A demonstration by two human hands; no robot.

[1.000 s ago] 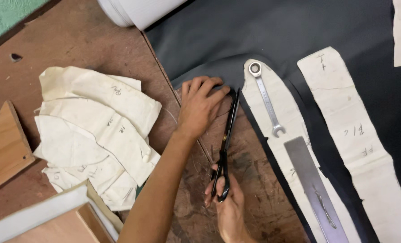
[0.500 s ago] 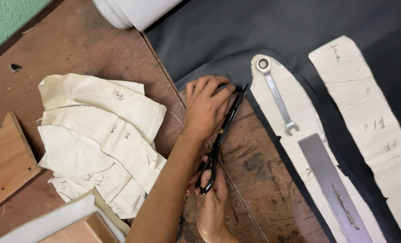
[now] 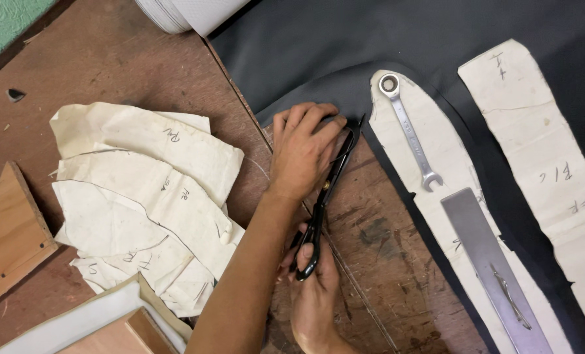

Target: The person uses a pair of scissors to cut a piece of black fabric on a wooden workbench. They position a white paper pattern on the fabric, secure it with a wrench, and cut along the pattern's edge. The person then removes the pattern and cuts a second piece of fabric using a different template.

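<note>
Compared with half a second ago, the scissors (image 3: pixel 325 196) stand slightly steeper and their tips sit right at the curved edge of the dark fabric (image 3: pixel 345 46), while the left hand (image 3: pixel 303 151) is pressed on much the same spot.

Head view: the left hand lies flat with its fingers (image 3: pixel 305 115) spread narrow, holding down the near edge of the dark fabric just beside the blades. The right hand (image 3: pixel 315 288), low near the desk's front edge, has its fingers through the black handles, gripping the scissors; the blades look nearly closed, though the angle makes this hard to judge. The fabric covers the far right part of the desk (image 3: pixel 109 65). On it lies a long cream paper pattern (image 3: pixel 423 151), weighted by a ring spanner (image 3: pixel 407 128) and a flat metal bar (image 3: pixel 489 262). The fabric along the left side of that pattern is already cut to a curved outline, leaving bare wood showing; the cut seems to have reached the rounded top, so the far side is left. A second paper pattern (image 3: pixel 535 144) lies further right, the fabric around it uncut. A pile of loose paper patterns (image 3: pixel 141 196) rests towards the desk's left side, with a wooden block (image 3: pixel 7 242) at the left edge and a white roll (image 3: pixel 187 13) at the far edge.
</note>
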